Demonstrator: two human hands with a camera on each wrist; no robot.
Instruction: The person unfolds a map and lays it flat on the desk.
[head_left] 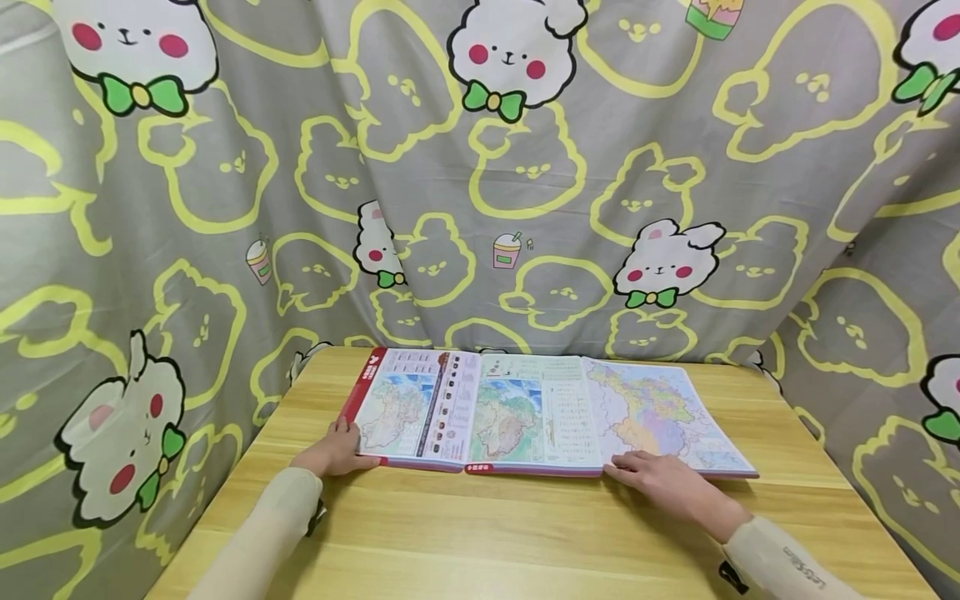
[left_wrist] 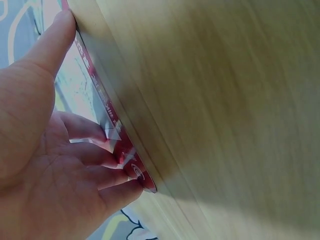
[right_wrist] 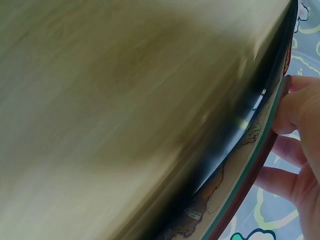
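Note:
A folding map (head_left: 506, 429) lies spread across the far part of the wooden table, its three panels printed with coloured maps and text. The left panel has a red border. My left hand (head_left: 333, 450) rests at that panel's near left corner; in the left wrist view its fingertips (left_wrist: 132, 175) and thumb touch the red edge, fingers only slightly bent. At the near edge of the right panel, my right hand (head_left: 667, 487) holds the map. Seen from the right wrist, thumb and fingers (right_wrist: 280, 180) meet at the layered edge, which stands a little off the table.
The wooden table (head_left: 480, 542) extends toward me in front of the map. A grey curtain (head_left: 540, 183) with cartoon animals hangs close behind the table and along both sides.

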